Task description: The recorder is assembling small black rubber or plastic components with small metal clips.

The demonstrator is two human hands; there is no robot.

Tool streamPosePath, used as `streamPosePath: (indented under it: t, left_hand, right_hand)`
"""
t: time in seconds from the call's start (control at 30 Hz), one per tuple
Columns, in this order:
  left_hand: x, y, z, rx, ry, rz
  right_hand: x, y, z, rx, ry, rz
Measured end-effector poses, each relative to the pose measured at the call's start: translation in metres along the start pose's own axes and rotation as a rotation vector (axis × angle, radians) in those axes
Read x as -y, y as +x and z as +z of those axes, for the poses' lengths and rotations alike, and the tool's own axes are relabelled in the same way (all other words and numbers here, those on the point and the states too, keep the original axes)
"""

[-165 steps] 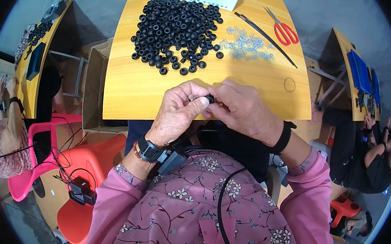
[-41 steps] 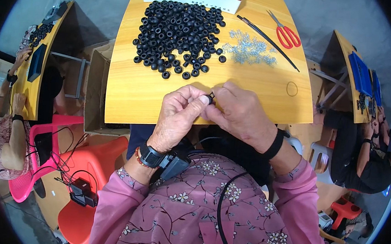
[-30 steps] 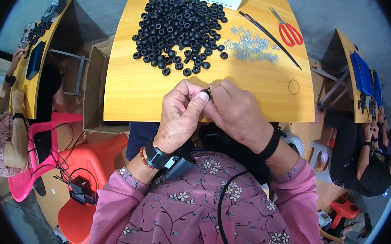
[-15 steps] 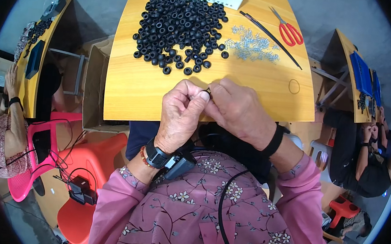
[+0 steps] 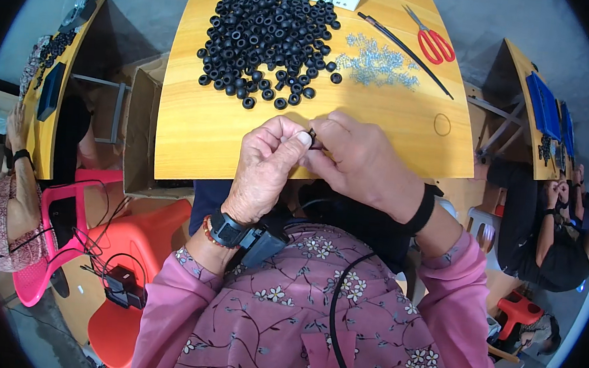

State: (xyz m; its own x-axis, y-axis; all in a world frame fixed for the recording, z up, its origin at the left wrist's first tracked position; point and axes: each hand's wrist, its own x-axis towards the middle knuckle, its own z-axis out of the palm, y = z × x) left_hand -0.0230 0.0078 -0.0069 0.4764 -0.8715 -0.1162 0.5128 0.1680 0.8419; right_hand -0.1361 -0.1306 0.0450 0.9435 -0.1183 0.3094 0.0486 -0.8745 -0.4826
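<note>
Grey, perhaps plastered wall [image 5: 145, 10] beyond a side table [image 5: 45, 138], pink chair [image 5: 33, 277] and red seat [image 5: 142, 234].

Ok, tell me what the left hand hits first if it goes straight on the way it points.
The right hand, most likely: its fingers face the left hand's fingertips, with a black piece between. Exact depth is unclear.

We take this for a small assembly workshop: many loose black pieces [image 5: 264, 36] and tiny silvery bits [image 5: 377, 61] lie on the middle desk [image 5: 198, 138], with people [image 5: 11, 224] at the left-edge desk [image 5: 41, 147] and right-edge desk [image 5: 517, 60].
</note>
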Motion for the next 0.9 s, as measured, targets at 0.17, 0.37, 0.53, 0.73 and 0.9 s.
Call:
streamPosePath:
  t: [0.17, 0.37, 0.53, 0.73, 0.9]
  left_hand:
    - [-0.001, 0.001, 0.0, 0.041, 0.002, 0.002]
    - [0.0, -0.001, 0.002, 0.048, 0.086, 0.028]
    - [0.0, -0.001, 0.002, 0.041, 0.16, 0.069]
    - [0.004, -0.003, 0.009, -0.028, 0.159, 0.139]
    - [0.004, -0.004, 0.008, -0.013, -0.001, 0.096]
  right_hand:
    - [-0.005, 0.003, -0.015, 0.075, 0.19, 0.008]
    - [-0.021, 0.006, -0.02, 0.131, 0.266, -0.029]
    - [-0.021, 0.003, -0.018, 0.114, 0.538, 0.154]
    - [-0.003, 0.002, -0.006, -0.101, 0.476, 0.219]
    - [0.0, -0.009, 0.017, -0.303, 0.515, 0.253]
